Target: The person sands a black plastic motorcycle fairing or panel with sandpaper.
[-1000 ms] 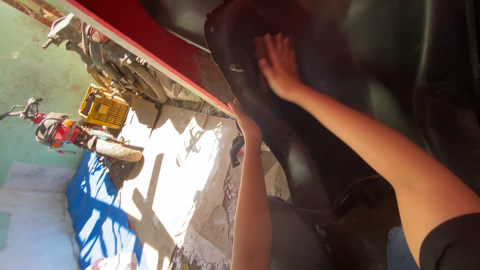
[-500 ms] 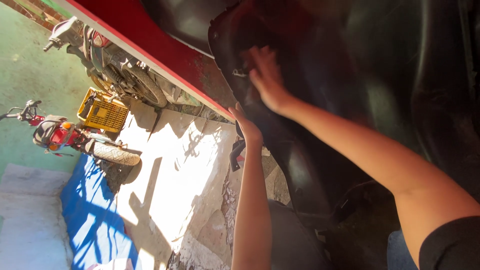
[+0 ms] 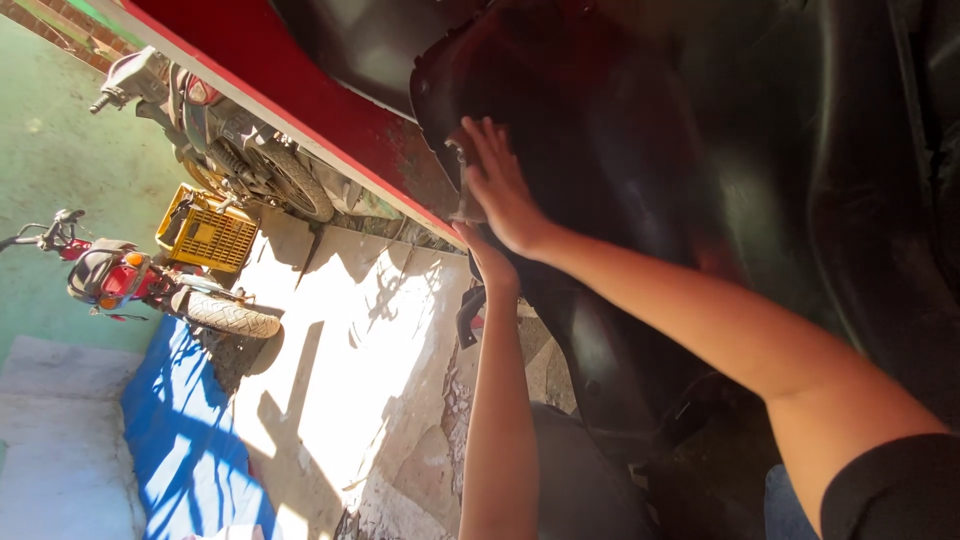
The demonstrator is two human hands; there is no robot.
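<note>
- Black moulded plastic panel [image 3: 640, 200], glossy and curved, filled the upper centre and right of the frame; it sat against a red painted edge [image 3: 300, 95] that ran diagonally from the top left.
- Right hand [image 3: 500, 190] lay flat on the panel near its left rim, fingers spread and pressed to the surface, grasping nothing.
- Left hand [image 3: 487, 255] reached up just below the right, at the panel's lower rim. Its fingers were hidden behind the right hand and the rim, so I could not tell whether it gripped the edge or only touched it.
- Both forearms rose from the bottom of the frame and converged on the same stretch of rim.
- Judgement: the step in hand appeared to be seating or steadying the panel by its rim. Doing it well would call for even pressure from the flat palm, while the lower hand guides the edge, so the thin plastic does not flex or crack.
- Judgement: lighting inside the panel was poor, so feel would serve better than sight.
- Elsewhere: a red motorcycle [image 3: 130, 285] and a yellow crate [image 3: 205, 230] stood at the left, a second motorcycle [image 3: 210, 130] at the upper left, a blue tarpaulin [image 3: 180, 440] at the lower left on sunlit concrete floor [image 3: 350, 370].
</note>
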